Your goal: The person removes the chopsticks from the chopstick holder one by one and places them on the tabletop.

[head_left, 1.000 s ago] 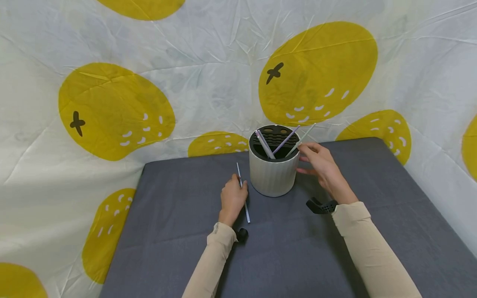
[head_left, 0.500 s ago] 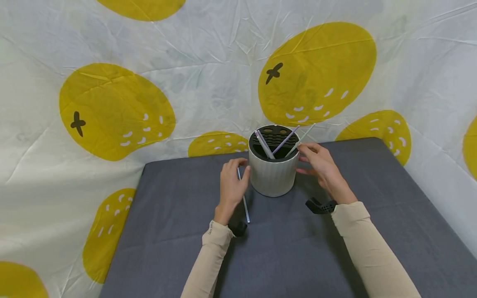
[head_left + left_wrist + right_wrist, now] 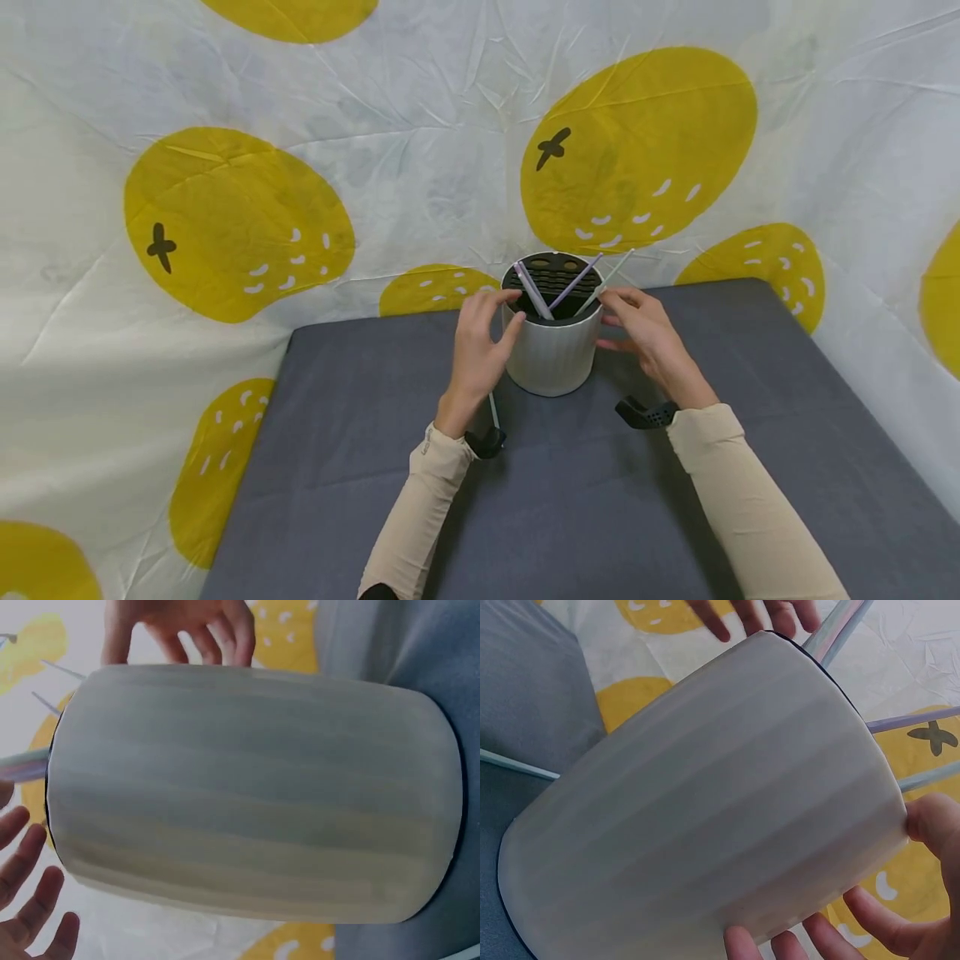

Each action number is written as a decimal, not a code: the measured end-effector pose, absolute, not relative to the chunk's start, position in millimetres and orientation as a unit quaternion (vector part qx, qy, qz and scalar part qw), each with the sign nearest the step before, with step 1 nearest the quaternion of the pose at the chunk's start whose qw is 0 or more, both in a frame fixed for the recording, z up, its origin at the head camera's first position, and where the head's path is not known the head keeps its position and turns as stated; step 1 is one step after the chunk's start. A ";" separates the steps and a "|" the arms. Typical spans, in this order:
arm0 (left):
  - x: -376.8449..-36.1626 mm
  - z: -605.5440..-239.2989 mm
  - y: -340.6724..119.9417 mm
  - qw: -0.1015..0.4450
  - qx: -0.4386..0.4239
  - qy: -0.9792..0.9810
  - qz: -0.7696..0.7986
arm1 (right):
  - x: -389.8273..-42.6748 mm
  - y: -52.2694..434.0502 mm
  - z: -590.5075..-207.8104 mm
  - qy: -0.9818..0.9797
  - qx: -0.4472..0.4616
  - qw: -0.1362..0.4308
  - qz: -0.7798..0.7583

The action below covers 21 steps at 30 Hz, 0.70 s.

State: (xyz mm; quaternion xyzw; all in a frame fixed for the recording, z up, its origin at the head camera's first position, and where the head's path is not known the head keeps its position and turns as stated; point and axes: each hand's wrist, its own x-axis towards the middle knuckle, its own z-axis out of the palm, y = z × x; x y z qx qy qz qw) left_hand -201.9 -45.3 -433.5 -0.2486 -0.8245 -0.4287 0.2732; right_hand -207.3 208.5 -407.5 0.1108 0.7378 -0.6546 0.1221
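On the left, the person's left hand (image 3: pixel 480 342) is up against the left wall of the ribbed white cylindrical holder (image 3: pixel 551 354), fingers spread and nearly straight near its rim; no closed grasp shows. Beneath that wrist a thin pale straw-like stick (image 3: pixel 493 410) lies on the grey cloth tabletop (image 3: pixel 337 467), mostly hidden in the head view. The right wrist view catches its far end poking out past the holder (image 3: pixel 697 810). The holder stands near the tabletop's far edge, about midway along it, with a black slotted insert (image 3: pixel 558 275) and several pastel sticks (image 3: pixel 573 283) leaning out. The left wrist view fills with the holder's wall (image 3: pixel 255 795). On the right, the right hand (image 3: pixel 648 333) cups the holder's right side, thumb at the rim, fingers loosely bent around the wall.
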 end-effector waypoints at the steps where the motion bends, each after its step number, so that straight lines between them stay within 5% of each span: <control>1: -202.5 -431.3 -44.4 0.272 -0.254 -0.828 -0.418 | -207.8 208.8 -407.4 0.737 0.111 0.123 -0.655; 21: -215.8 -412.3 -37.5 0.247 -0.262 -0.862 -0.357 | -212.7 207.1 -402.7 0.747 0.103 0.116 -0.647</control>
